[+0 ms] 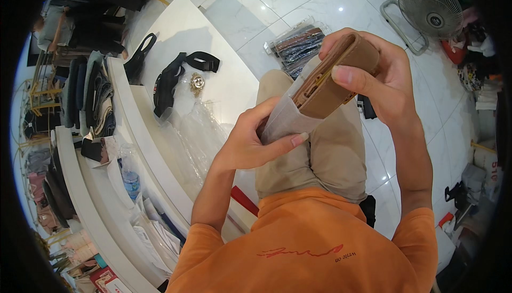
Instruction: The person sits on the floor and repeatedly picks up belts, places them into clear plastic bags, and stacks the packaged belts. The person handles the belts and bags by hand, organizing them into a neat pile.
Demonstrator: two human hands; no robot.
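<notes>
A brown leather-look wallet [334,93] is tilted above my lap, its lower end inside a thin whitish sleeve [286,119]. My right hand [384,69] grips the wallet's upper end, thumb on its near face and fingers behind. Around the sleeve's lower end, my left hand [260,135] is closed, with its thumb along the front. The wallet's folded layers and a yellowish zipper-like strip show along its open edge. How far it reaches down inside the sleeve is hidden.
Clear plastic bags [196,133], a gold-coloured watch [197,83] and a black strapped bag [170,85] lie on the white counter [184,25] at left. Plastic-wrapped wallets [300,45] rest on the tiled floor. A fan [432,9] stands at far right; a plastic bottle [131,177] sits on a lower shelf.
</notes>
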